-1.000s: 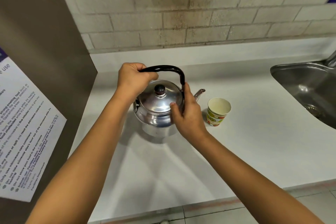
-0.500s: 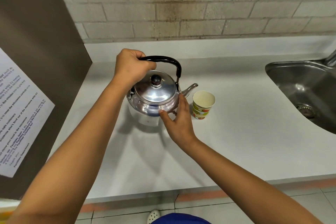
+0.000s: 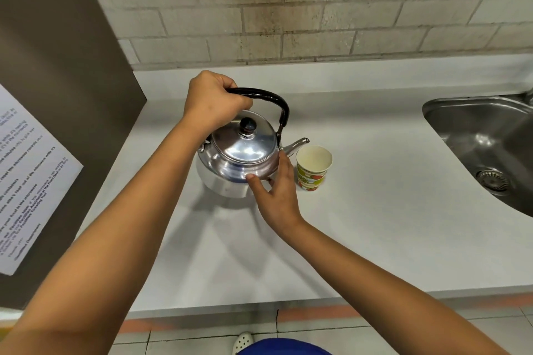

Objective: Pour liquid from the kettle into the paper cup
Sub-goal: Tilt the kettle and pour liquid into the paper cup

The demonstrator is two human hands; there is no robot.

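Pale brick (image 3: 288, 8) backs a white counter (image 3: 375, 239), with a steel sink (image 3: 484, 147) sunk into it at the far right and a brown panel carrying a printed notice (image 3: 28, 196) on the left.

Seen from the head camera, the left hand (image 3: 213, 101) is closed tight around the black handle (image 3: 274, 99) of a shiny metal kettle (image 3: 236, 164), its fingers (image 3: 230, 83) curled over the handle's left end. Below those fingers the kettle sits on the counter, lid on, black knob (image 3: 248, 125) upright, spout (image 3: 297, 144) pointing right.

The right hand (image 3: 278, 193) rests against the kettle's near right side, loosely spread rather than clenched: the thumb (image 3: 253, 181) presses the belly and the other fingertips touch the shoulder under the spout. Just to the right of these fingers stands the paper cup (image 3: 313, 167), upright, mouth open, almost touching the hand. The spout's tip hangs near the cup's rim on its left. I cannot tell whether anything is inside the cup.
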